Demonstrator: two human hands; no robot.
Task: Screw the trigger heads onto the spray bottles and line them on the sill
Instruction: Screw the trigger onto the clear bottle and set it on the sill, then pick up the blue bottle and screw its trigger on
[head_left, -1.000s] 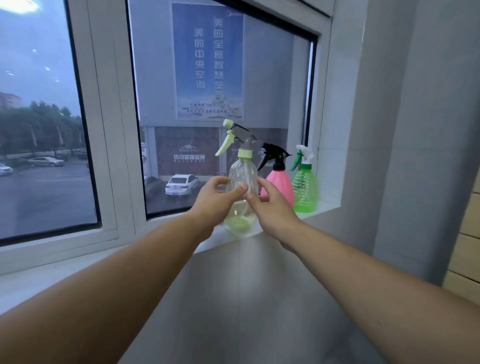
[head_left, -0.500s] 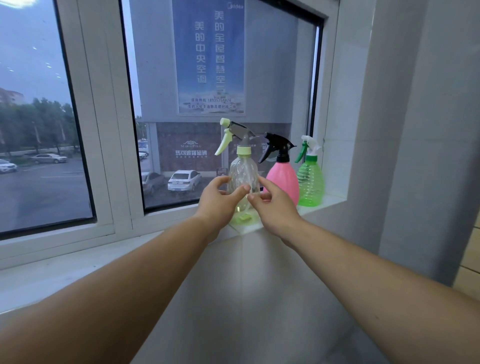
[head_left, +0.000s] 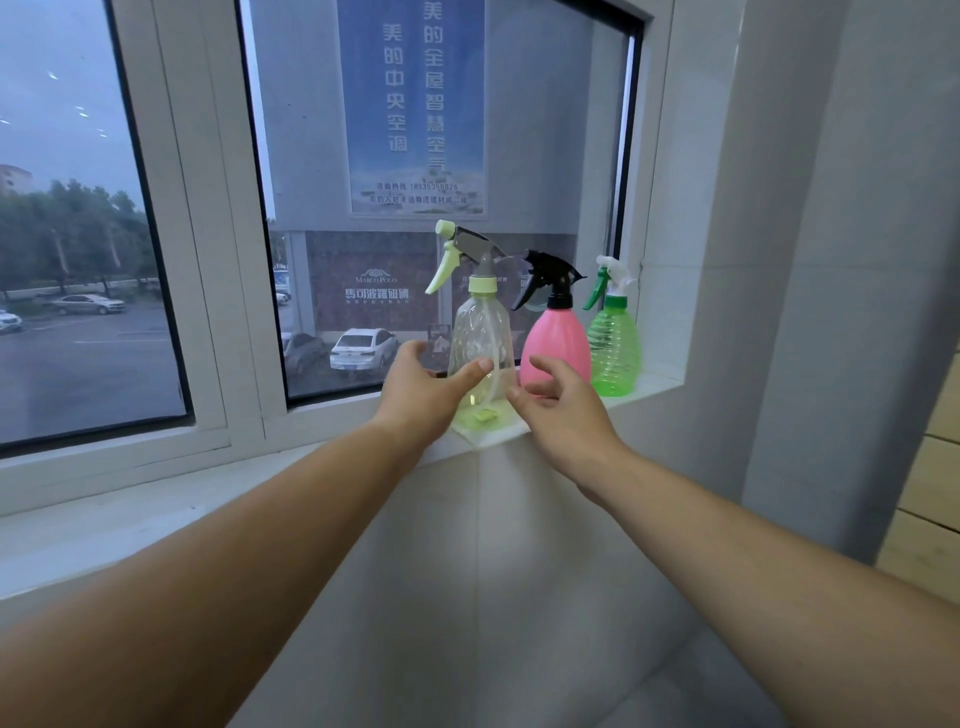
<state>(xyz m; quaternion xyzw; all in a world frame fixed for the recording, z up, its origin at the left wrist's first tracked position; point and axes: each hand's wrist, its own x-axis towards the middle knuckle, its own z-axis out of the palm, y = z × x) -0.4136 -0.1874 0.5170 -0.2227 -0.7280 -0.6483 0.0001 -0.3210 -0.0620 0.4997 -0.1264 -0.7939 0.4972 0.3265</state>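
Clear plastic spray bottle (head_left: 480, 343) stood upright on the sill (head_left: 660, 382), its trigger head (head_left: 462, 254) on and its long axis vertical. The left hand (head_left: 423, 387) was nearer, thumb across the bottle's front, fingers loosely spread. The right hand (head_left: 569, 415) hovered open just right of the bottle's base, before the pink bottle (head_left: 556, 338).

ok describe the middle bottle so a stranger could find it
Three spray bottles stand at the right end of the white window sill. The pink bottle is the middle one, the only opaque one, with a black trigger head.
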